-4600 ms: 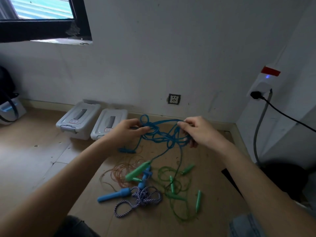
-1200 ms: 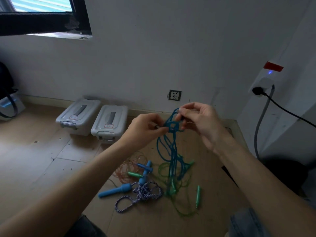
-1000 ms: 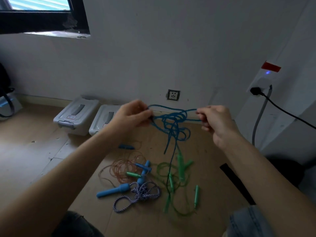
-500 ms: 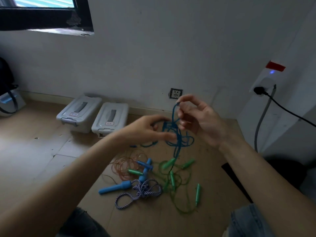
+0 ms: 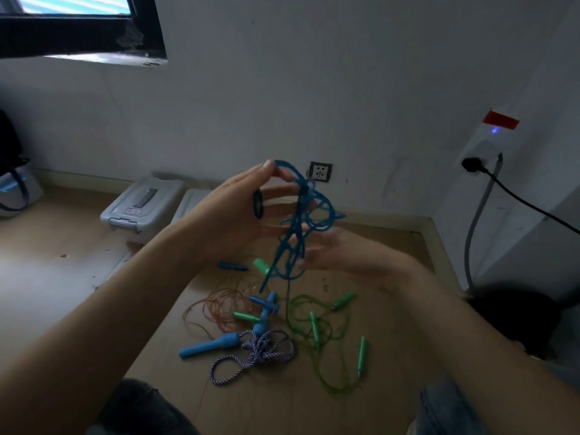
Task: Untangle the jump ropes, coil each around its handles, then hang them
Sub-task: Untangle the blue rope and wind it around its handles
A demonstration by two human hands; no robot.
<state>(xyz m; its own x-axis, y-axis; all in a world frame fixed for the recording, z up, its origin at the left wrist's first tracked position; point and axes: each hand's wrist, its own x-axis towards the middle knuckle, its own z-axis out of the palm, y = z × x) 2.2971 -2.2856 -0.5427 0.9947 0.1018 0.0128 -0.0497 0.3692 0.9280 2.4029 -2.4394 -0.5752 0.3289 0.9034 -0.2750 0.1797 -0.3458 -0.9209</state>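
A tangled blue jump rope hangs in the air between my hands. My left hand is raised and pinches the rope's top loop between thumb and fingertips. My right hand sits lower, its blurred fingertips pinching the lower part of the tangle. On the floor below lie an orange rope, a green rope with green handles, a thick blue handle and a purple-white braided rope. A green handle dangles near the blue tangle.
Two grey lidded boxes stand by the back wall, near a wall socket. A power strip with a black plug and cables is on the right wall above a dark object. My knees show at the bottom edge.
My left hand rose above the right and now holds the rope's top loop; my right hand dropped to the lower tangle. The blue rope hangs more vertically than before.
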